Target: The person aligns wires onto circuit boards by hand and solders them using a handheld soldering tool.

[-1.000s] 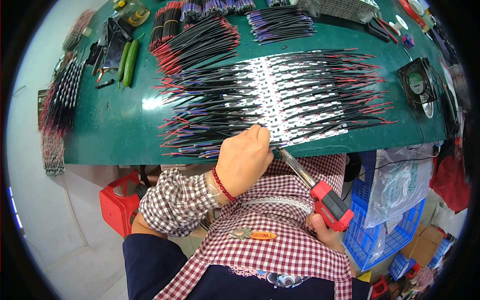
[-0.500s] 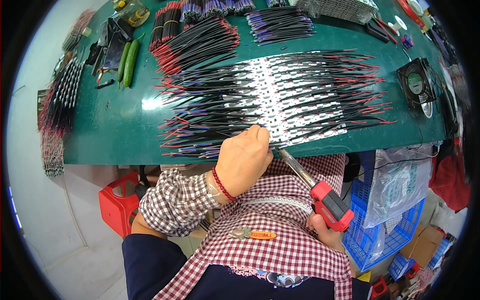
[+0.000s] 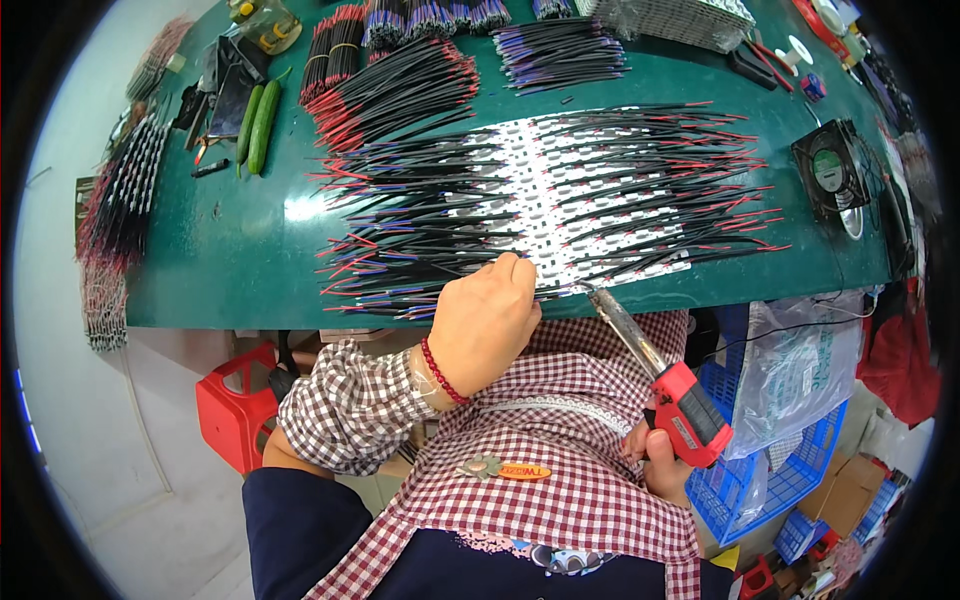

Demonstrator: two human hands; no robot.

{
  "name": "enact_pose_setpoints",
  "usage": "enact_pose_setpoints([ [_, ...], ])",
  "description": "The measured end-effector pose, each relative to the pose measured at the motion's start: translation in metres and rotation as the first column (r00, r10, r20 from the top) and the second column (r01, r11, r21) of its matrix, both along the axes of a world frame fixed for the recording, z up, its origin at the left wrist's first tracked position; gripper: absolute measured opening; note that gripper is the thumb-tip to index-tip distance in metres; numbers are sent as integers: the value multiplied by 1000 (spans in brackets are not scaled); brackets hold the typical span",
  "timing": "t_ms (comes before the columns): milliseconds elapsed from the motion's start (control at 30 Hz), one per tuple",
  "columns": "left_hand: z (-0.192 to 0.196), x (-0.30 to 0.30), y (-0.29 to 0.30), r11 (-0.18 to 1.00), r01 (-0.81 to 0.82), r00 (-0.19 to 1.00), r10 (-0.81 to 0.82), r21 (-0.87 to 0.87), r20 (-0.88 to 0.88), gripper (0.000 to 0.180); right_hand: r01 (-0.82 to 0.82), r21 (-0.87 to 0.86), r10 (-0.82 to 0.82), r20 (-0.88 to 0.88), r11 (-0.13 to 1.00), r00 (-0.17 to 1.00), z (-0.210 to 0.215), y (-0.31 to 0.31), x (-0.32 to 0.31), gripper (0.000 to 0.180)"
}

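Note:
A white panel of small boards (image 3: 538,190) lies on the green table, with rows of black wires (image 3: 420,215) running out on both sides, their ends red or blue. My left hand (image 3: 485,315) is closed in a pinch at the panel's near edge; what its fingertips hold is hidden behind the hand. My right hand (image 3: 662,462) grips a red and black soldering iron (image 3: 690,412), its grip partly hiding the fingers. The iron's metal barrel slants up and left, and its tip sits at the panel's near edge, right of my left fingers.
Loose and tied wire bundles (image 3: 400,90) lie beyond the panel. Two cucumbers (image 3: 262,128) are at the left, a small black fan (image 3: 830,170) at the right. Blue crates (image 3: 740,490) stand below the table's right side, a red stool (image 3: 228,410) below its left.
The soldering iron in my right hand has moved right, its tip sliding away from my left fingers along the panel's near edge. My left hand has stayed nearly still.

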State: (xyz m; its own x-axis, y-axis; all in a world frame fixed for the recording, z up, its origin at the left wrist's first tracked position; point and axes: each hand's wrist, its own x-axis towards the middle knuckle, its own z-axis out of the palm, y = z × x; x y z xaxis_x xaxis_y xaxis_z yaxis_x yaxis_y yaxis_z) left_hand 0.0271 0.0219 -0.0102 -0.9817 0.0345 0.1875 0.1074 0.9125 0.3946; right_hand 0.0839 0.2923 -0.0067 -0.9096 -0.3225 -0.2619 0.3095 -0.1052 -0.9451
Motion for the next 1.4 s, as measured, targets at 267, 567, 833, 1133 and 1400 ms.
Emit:
enact_pose_setpoints([
  [267, 33, 5, -33, 997, -37, 965, 55, -74, 256, 16, 195, -49, -201, -193, 980, 960, 1, -1, -17, 45],
  [567, 70, -16, -11, 993, -70, 992, 80, 97, -95, 25, 388, -175, -426, -348, 905, 835, 17, 12, -52, 38],
  [833, 18, -61, 42, 997, 42, 993, -35, -58, 115, 75, 483, -249, -542, -343, 840, 767, 33, 20, -56, 39],
  [1133, 20, -74, 38, 981, 143, 975, -117, -134, 189, 59, 502, -377, -616, -305, 778, 726, 37, 33, -70, 31],
  [1400, 15, -77, 25, 968, 236, 962, -221, -80, 164, 56, 528, -399, -654, -321, 749, 685, 35, 46, -81, 29],
])
